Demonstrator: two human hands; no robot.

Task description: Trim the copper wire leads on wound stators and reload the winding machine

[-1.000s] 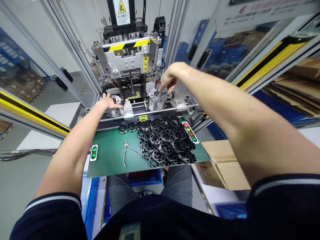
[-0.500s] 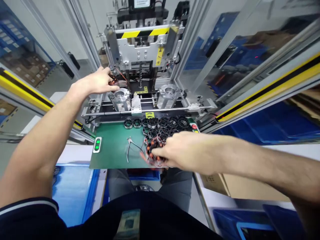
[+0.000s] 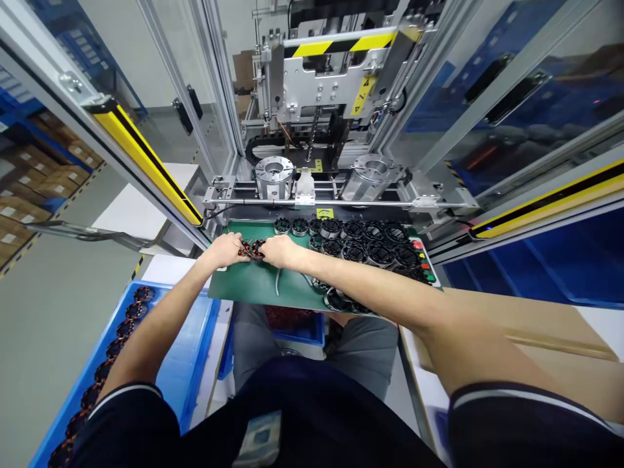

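Observation:
Over the left part of the green work surface (image 3: 238, 286), my left hand (image 3: 226, 251) is closed on a dark wound stator (image 3: 246, 249) with copper-coloured coils. My right hand (image 3: 279, 251) meets it from the right, fingers closed on a similar stator (image 3: 258, 249). The two parts are side by side and look to be touching; fingers cover much of both. Beneath my right hand, the grey handles of the pliers (image 3: 277, 283) show, their head hidden. Several black ring-shaped stators (image 3: 353, 250) with metal rims stand in rows to the right, partly behind my right forearm.
Two metal cylinder fixtures, left (image 3: 273, 177) and right (image 3: 368, 177), stand on the machine behind the surface. A blue tray (image 3: 188, 344) at left holds several wound stators along its far side. Yellow-black guard bars (image 3: 141, 162) flank the station. Cardboard (image 3: 531, 318) lies at right.
My left hand has come down from the left fixture with a stator. My right hand has moved left and forward with another, bringing both together. The camera view has shifted.

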